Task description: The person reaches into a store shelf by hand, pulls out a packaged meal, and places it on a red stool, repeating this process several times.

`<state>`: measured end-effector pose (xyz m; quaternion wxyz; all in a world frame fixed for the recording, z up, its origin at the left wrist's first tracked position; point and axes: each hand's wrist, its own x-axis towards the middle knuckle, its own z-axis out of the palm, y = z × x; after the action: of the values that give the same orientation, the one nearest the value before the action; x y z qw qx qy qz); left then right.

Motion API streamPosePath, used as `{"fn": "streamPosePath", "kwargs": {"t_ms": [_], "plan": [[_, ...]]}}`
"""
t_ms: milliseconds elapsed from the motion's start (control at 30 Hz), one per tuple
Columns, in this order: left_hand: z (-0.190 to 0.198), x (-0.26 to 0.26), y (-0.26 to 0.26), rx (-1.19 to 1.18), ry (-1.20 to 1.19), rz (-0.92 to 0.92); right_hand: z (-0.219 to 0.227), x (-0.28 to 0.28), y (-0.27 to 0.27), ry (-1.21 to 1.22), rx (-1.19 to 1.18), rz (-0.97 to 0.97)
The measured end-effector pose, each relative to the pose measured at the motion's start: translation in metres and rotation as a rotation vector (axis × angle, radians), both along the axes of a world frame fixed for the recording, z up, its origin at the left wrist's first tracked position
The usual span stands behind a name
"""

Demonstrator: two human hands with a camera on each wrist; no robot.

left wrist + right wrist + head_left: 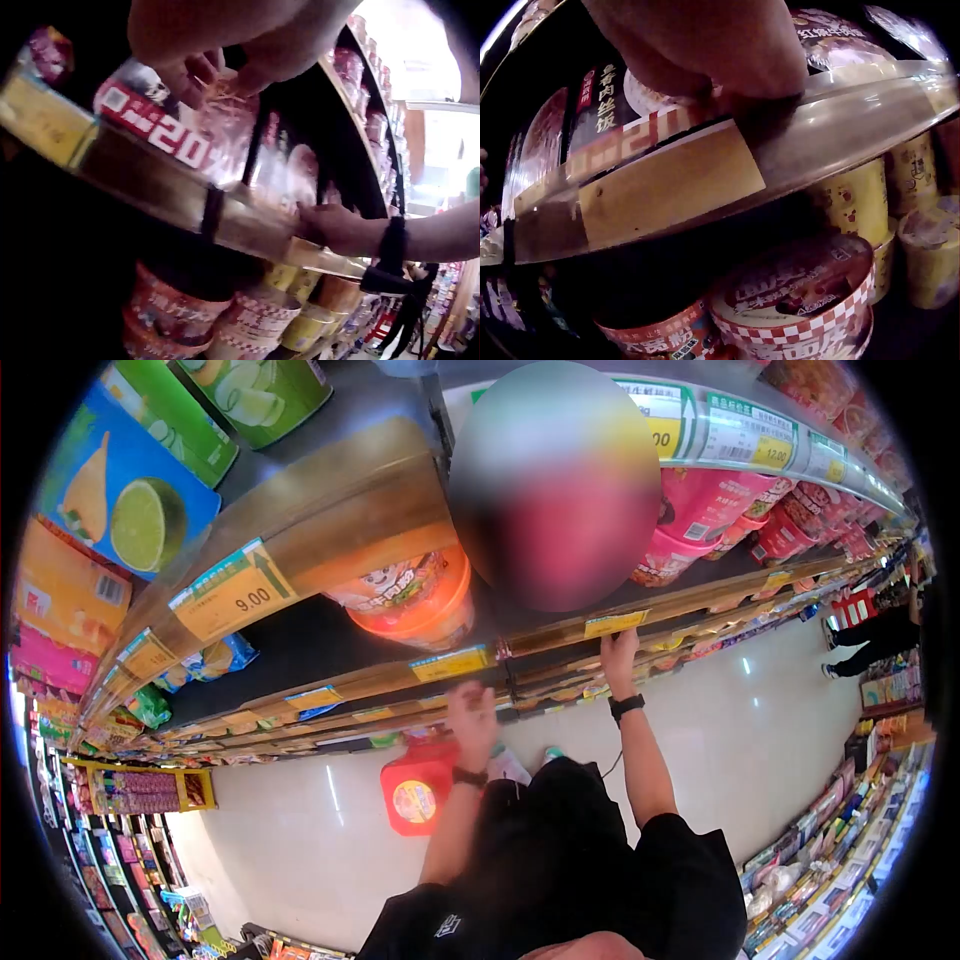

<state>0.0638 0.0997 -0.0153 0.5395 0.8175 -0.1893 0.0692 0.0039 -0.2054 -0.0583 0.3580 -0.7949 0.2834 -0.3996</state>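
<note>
In the head view my left hand [472, 717] is in front of the shelf edge, blurred, with its fingers loosely bent. The left wrist view shows those fingers, tips apart, overlapping a box [176, 142] with a large printed "20". My right hand [619, 650] reaches in at a lower shelf, its fingertips hidden behind the upper ledge. Seen from the left wrist, the right hand [341, 229] is at the front of a neighbouring box. In the right wrist view it covers part of a dark rice-meal box [596, 105]; I cannot tell whether it grips it.
Behind a clear shelf lip [855, 105], the boxes stand in a row. Instant-noodle tubs [795, 292] fill the shelf below. An orange tub [420, 600] stands higher up. On the floor is a red container [415, 785]. Another person's legs [875, 640] are at the right.
</note>
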Motion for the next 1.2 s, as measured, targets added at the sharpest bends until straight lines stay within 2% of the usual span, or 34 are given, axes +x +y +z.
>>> {"fn": "streamPosePath", "kwargs": {"t_ms": [67,167,233,367,467,567,600,667,700,767,833,900,967,1000,1033,1100,1133,1167,1200], "plan": [[0.022,-0.013,-0.019,0.01,0.094,-0.215,-0.006,-0.001,-0.003,-0.03,-0.008,0.023],[0.039,-0.012,-0.058,-0.045,-0.061,-0.32,0.022,-0.002,0.008,-0.01,-0.007,-0.008],[0.039,-0.011,-0.073,0.002,0.007,-0.351,0.024,-0.003,0.01,-0.039,0.042,0.008],[0.025,-0.005,-0.095,-0.079,0.186,-0.352,0.026,-0.004,0.006,-0.09,0.029,0.056],[0.02,-0.003,-0.106,-0.064,0.187,-0.312,0.055,-0.017,0.008,-0.022,0.242,0.131],[0.014,0.003,-0.111,-0.11,0.337,-0.31,0.061,-0.025,0.01,-0.198,0.413,0.227],[0.042,0.0,-0.113,-0.02,0.342,-0.298,0.071,-0.027,0.012,-0.242,0.436,0.251],[0.033,0.0,-0.12,-0.282,0.39,-0.347,0.092,-0.034,0.016,-0.327,0.485,0.302],[0.034,0.0,-0.123,-0.412,0.413,-0.369,0.087,-0.039,0.01,-0.284,0.484,0.32],[0.035,-0.008,-0.123,-0.281,0.303,-0.31,0.074,-0.051,0.0,-0.192,0.491,0.356],[0.066,-0.024,-0.127,-0.181,0.236,-0.238,0.081,-0.063,0.0,-0.256,0.585,0.401],[0.084,-0.038,-0.129,-0.217,0.251,-0.231,0.092,-0.075,-0.001,-0.335,0.684,0.491],[0.089,-0.05,-0.128,-0.245,0.234,-0.228,0.098,-0.088,-0.005,-0.435,0.789,0.612],[0.089,-0.057,-0.128,-0.256,0.212,-0.235,0.076,-0.1,-0.011,-0.384,0.869,0.619],[0.09,-0.063,-0.128,-0.267,0.189,-0.246,0.076,-0.107,-0.01,-0.418,1.027,0.589],[0.092,-0.08,-0.124,-0.31,0.387,-0.336,0.079,-0.117,-0.009,-0.488,1.337,0.509],[0.089,-0.087,-0.121,-0.323,0.46,-0.368,0.081,-0.122,-0.011,-0.52,1.454,0.548],[0.086,-0.094,-0.118,-0.336,0.534,-0.398,0.084,-0.126,-0.013,-0.5,1.482,0.555],[0.074,-0.1,-0.113,-0.238,0.545,-0.379,0.092,-0.128,-0.013,-0.479,1.511,0.565]]}}
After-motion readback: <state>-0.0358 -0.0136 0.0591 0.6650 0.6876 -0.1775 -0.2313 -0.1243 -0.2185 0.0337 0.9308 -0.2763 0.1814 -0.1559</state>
